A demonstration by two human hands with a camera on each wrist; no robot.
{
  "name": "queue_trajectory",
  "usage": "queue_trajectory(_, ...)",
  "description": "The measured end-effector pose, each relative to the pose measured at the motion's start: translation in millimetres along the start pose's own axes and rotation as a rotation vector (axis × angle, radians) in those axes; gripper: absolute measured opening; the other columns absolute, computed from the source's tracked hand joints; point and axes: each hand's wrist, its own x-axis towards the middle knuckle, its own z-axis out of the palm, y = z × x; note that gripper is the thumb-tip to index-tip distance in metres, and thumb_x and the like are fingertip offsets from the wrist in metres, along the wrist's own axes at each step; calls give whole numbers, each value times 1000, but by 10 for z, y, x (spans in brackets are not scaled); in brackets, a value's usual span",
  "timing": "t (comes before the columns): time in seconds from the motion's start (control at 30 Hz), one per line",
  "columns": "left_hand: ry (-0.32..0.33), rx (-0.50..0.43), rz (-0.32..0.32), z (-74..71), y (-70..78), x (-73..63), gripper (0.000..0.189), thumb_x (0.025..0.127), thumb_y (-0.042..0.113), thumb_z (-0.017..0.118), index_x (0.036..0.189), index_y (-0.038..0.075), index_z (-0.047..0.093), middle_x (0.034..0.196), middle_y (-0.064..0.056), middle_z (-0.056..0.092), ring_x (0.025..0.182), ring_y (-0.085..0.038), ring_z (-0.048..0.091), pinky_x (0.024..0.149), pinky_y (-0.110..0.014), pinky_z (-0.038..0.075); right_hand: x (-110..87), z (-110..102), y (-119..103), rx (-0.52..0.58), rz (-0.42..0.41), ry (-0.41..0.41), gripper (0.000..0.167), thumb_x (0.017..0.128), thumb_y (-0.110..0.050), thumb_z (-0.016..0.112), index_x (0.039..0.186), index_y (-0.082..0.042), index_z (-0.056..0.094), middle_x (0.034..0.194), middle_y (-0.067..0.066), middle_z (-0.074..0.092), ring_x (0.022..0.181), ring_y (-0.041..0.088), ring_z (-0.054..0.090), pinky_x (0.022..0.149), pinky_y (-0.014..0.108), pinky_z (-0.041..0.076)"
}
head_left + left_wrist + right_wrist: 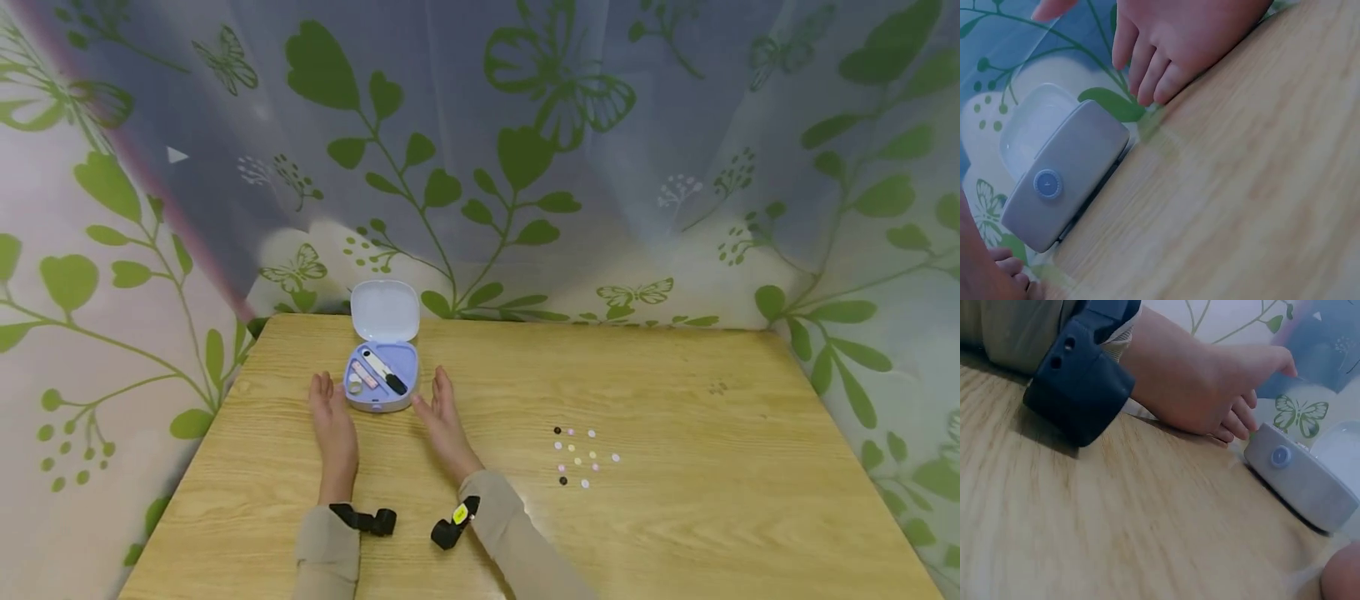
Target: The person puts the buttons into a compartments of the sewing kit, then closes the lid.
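Note:
A lavender sewing-kit-like box (381,406) stands near the back left of the table with its whitish lid (385,310) raised. Inside lie a white tool with a black end (384,371), a small pink-and-white strip (365,374) and small round pieces. My left hand (336,433) is at the box's left side, fingers extended forward. On the opposite side my right hand (448,433) holds nothing, its fingers straight and thumb toward the box. Whether either hand touches the box I cannot tell. A round clasp (1047,184) shows on the front wall.
Several small buttons (577,461), white, black, pink and yellow, lie scattered on the wooden table (712,500) to the right of my right hand. A leaf-and-butterfly patterned curtain (465,167) hangs along the back edge and both sides.

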Motion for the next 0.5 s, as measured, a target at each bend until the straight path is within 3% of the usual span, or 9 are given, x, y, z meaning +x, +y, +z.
queue_trajectory(0.23,-57,113,22,3,-57,-20,64,107,34,37,158,2,14,162,-13,21,148,-25,21,121,-39,19,-42,6,7,-51,-67,-72,69,102,-15,56,159,-7,18,163,10,19,149,23,19,120,38,17)
queue_trajectory(0.5,-166,276,26,4,-59,-36,65,107,41,36,159,7,16,164,-9,19,149,-22,15,121,-44,14,-156,11,-263,-103,-118,-137,67,101,-8,55,157,1,18,162,18,19,148,27,19,120,39,17)
